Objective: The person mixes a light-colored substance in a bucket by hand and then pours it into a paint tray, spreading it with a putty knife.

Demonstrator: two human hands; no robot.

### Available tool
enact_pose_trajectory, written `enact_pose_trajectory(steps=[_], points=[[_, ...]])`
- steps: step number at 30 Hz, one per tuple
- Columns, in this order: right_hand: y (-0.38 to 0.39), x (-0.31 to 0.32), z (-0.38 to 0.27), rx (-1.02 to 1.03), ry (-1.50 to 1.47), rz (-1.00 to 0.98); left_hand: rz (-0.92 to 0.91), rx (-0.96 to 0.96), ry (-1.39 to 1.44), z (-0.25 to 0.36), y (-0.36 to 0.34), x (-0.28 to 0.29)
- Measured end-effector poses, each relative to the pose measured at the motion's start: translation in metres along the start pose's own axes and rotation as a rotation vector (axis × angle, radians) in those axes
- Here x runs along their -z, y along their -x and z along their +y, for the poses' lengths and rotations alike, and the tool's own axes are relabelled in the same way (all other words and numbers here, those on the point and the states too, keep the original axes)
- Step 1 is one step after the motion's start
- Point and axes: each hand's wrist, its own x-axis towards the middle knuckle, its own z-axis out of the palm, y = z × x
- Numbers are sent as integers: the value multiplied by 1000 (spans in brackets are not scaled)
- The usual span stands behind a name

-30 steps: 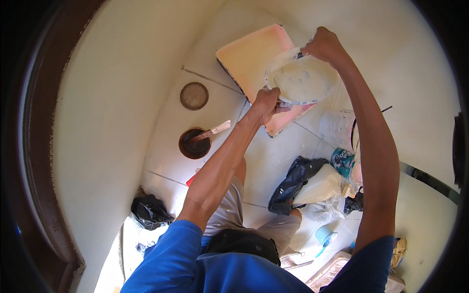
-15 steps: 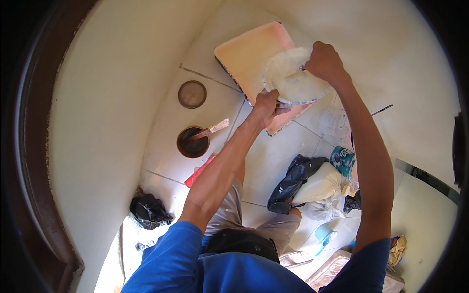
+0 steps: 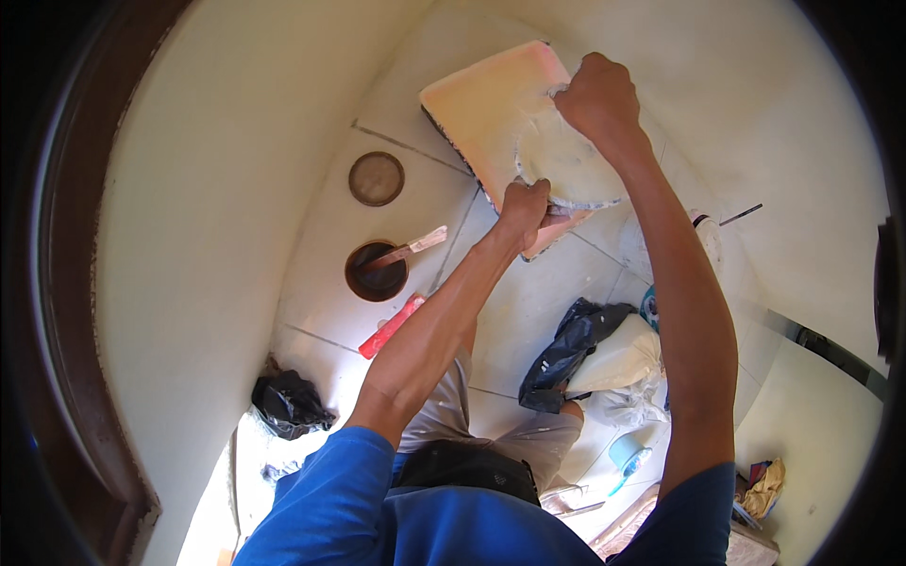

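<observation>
A round whitish tub, its rim spattered and its inside coated pale, is tilted over a square cream-and-pink tray or slab on the floor. My left hand is closed on the tub's near left rim. At the far side of the tub, my right hand is closed in a fist. A whitish bit shows at its fingers, but what it grips is mostly hidden.
On the left stand a dark can with a brush in it and a round lid. A red tool lies nearby. Black bags, a cream sack and a light blue cup lie around my legs.
My right hand has moved left and away from me along the tub's far side. The tub has tilted and shifted slightly, and my left hand has moved a little right with it.
</observation>
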Motion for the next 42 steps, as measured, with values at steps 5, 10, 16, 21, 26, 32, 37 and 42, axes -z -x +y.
enact_pose_trajectory(steps=[5, 10, 16, 21, 26, 32, 37, 42], points=[[11, 16, 9, -36, 41, -42, 8, -52, 18, 0, 7, 5], [18, -4, 45, 14, 88, -144, 18, -56, -20, 4, 8, 11], [-8, -17, 64, 63, 70, -183, -109, 51, -57, -1, 9, 17], [-20, 5, 49, 57, -53, -93, -72, 97, -35, -8, 6, 21], [-14, 16, 51, 45, -145, -46, -58, 78, -54, 0, 16, 8], [9, -20, 74, 41, -87, -47, -54, 14, 7, 0, 9, 13], [8, -22, 101, 7, -50, 168, -2, -24, -33, -6, 12, 14], [22, -28, 121, 67, -246, 212, 58, -235, -225, -9, 19, 17]])
